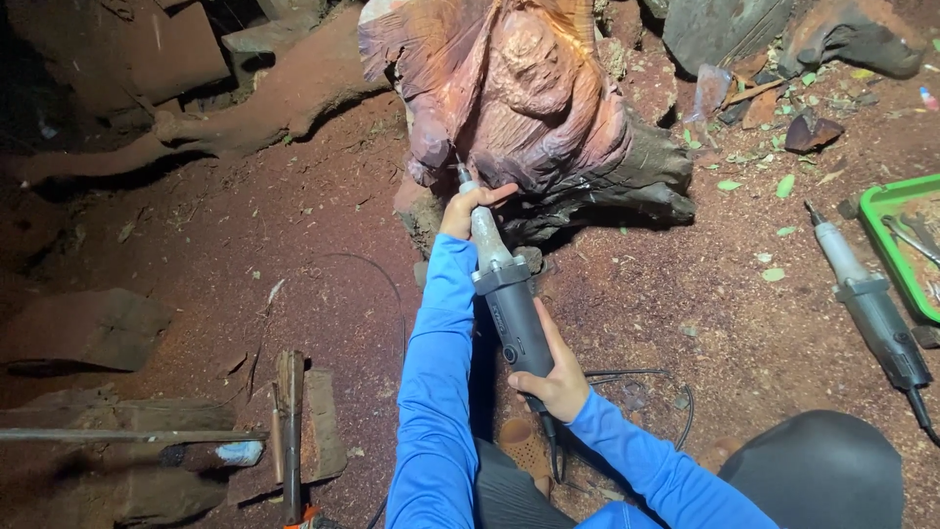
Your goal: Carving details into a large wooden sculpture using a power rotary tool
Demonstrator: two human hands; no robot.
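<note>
A large reddish carved wood block [519, 98] stands on the sawdust-covered ground. I hold a grey die grinder [504, 284] against its lower left part. My left hand [468, 208] grips the grinder's slim front neck just behind the bit. Around the dark rear body, near the cable, my right hand [556, 377] is closed. Both arms wear blue sleeves.
A second grinder [871, 309] lies on the ground at right, beside a green tray [886, 230] with tools. Wood planks and a metal rod [137, 435] lie at lower left. Roots and wood chunks [245, 108] sit at the back. A black cable [636, 377] loops near my knee.
</note>
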